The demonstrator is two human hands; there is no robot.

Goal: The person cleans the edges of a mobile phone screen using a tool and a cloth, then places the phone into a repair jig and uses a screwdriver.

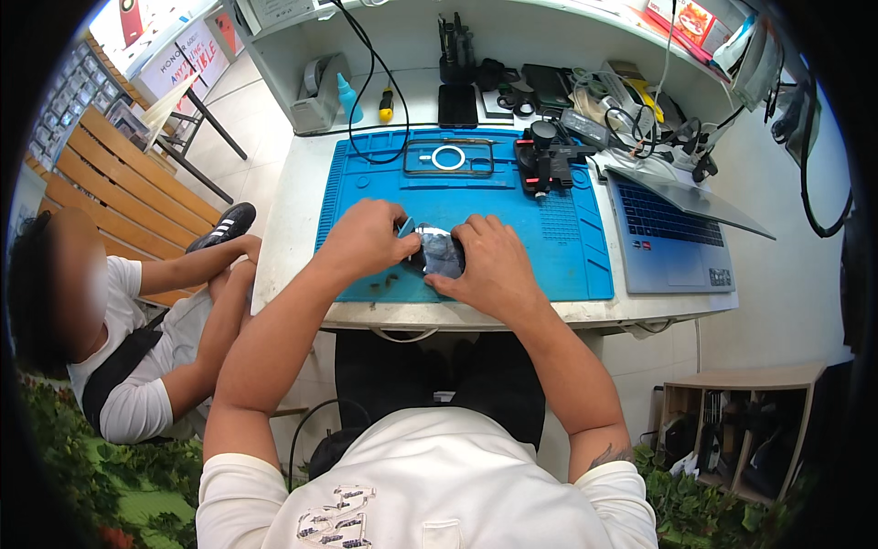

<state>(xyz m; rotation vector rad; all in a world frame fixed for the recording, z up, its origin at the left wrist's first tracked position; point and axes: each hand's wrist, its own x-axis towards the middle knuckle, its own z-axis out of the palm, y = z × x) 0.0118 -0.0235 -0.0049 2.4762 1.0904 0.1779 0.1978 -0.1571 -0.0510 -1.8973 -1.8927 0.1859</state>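
On the blue mat [476,279], just below its middle, lies a small dark device [441,256] with a glossy, mottled grey surface, perhaps a phone; it is partly covered by my fingers. My left hand [375,233] is closed, pinching a thin light-blue flat piece [405,226] against the device's left side. My right hand [485,265] grips the device along its right side, thumb at the lower edge. A black rectangular frame [412,160] with a white ring [448,157] inside lies farther back on the mat.
A black clamp tool [540,156] stands at the mat's back right, beside an open laptop [668,265]. A phone [457,105], yellow screwdriver [387,105], blue bottle [349,101] and tangled cables [622,123] line the back. Another person [128,348] sits at my left, close to the desk.
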